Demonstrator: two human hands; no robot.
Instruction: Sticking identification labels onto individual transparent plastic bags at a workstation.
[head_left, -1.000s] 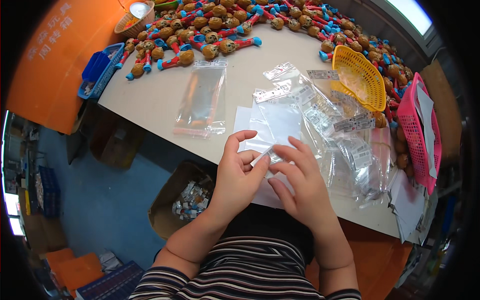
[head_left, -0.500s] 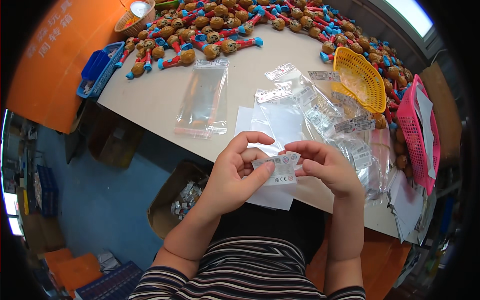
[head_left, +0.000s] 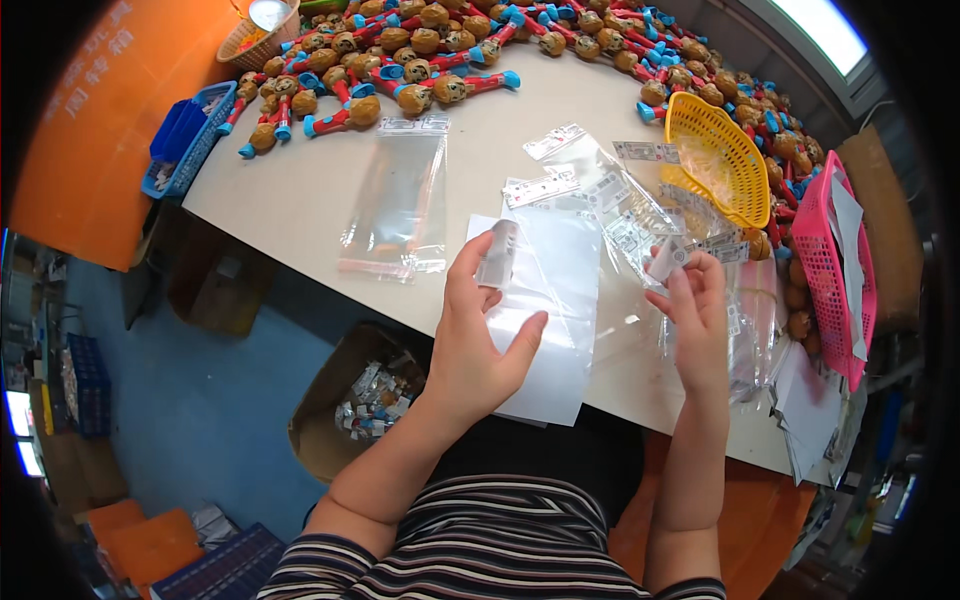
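Observation:
My left hand (head_left: 478,345) is raised over the near edge of the table, thumb spread away. A curled printed label piece (head_left: 497,256) is held at its index finger, apart from the thumb. My right hand (head_left: 698,320) pinches a small whitish label (head_left: 668,258) between thumb and fingertips, above the clear bags. Between the hands lies a clear plastic bag over white paper (head_left: 545,330). Printed clear plastic bags (head_left: 625,225) spread in a loose pile beyond my right hand. Another small stack of clear bags (head_left: 395,200) rests to the left.
Many red-and-blue toys with brown round heads (head_left: 420,60) cover the far side. A yellow basket (head_left: 745,180) and a pink basket (head_left: 820,255) stand at the right, a blue basket (head_left: 205,140) at the left edge. Below is a cardboard box (head_left: 320,420) of scraps.
My hands have moved apart, the right one going right and up with a small label. A curled piece stays with my left hand, whose thumb has lifted away.

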